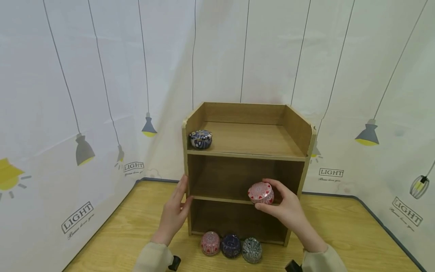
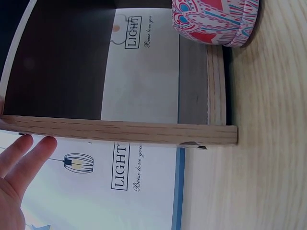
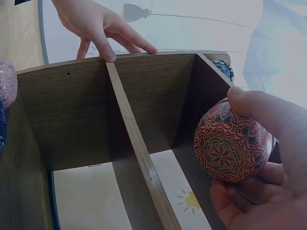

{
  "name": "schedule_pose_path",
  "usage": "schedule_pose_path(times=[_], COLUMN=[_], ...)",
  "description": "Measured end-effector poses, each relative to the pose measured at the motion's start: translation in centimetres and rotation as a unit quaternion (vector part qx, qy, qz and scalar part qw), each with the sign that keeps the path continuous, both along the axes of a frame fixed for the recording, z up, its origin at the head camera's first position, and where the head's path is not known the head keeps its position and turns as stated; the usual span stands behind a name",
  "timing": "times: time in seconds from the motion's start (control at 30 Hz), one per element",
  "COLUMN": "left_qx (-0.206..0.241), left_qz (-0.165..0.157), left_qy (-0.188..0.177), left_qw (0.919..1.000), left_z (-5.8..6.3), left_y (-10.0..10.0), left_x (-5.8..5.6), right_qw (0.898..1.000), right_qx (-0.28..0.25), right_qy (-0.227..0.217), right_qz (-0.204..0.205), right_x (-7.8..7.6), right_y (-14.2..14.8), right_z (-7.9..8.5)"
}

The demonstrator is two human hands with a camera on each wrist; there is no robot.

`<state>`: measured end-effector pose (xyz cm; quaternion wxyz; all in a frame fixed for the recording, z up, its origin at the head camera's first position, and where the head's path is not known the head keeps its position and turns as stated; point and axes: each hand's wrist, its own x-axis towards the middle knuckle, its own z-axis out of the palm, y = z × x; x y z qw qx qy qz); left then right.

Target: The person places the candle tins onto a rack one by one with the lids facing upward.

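My right hand [image 1: 289, 209] pinches a round pink-and-red patterned tin [image 1: 260, 192] between thumb and fingers, in front of the middle compartment of a small wooden shelf [image 1: 249, 155]. The right wrist view shows the mandala pattern on one flat face of this tin [image 3: 230, 143]. Against the shelf's left side rests my left hand [image 1: 172, 212], its fingers along the outer panel and its thumb at the front edge. On the top level, at the left, sits a blue, white and yellow patterned tin [image 1: 201, 139].
Before the shelf's base, a pink tin [image 1: 210, 243], a dark blue tin [image 1: 231, 246] and a grey-green tin [image 1: 252, 250] stand in a row on the wooden table [image 1: 119, 230]. White cloth [image 1: 224, 49] printed with lamps surrounds the table behind and at both sides.
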<state>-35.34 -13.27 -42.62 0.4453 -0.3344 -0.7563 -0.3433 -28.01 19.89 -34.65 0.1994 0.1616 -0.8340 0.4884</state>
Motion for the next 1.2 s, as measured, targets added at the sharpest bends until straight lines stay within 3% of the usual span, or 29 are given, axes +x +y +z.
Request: schedule_pose_path(times=[1.2], left_qx=[0.004], left_qz=[0.005], left_qy=[-0.005], left_qw=[1.0000], left_z=[-0.2], left_y=[0.0], left_x=[-0.3], right_qw=[0.999], right_qx=[-0.009], right_qy=[0.031], right_qz=[0.033], right_x=[-0.4], right_y=[-1.6], right_z=[3.3])
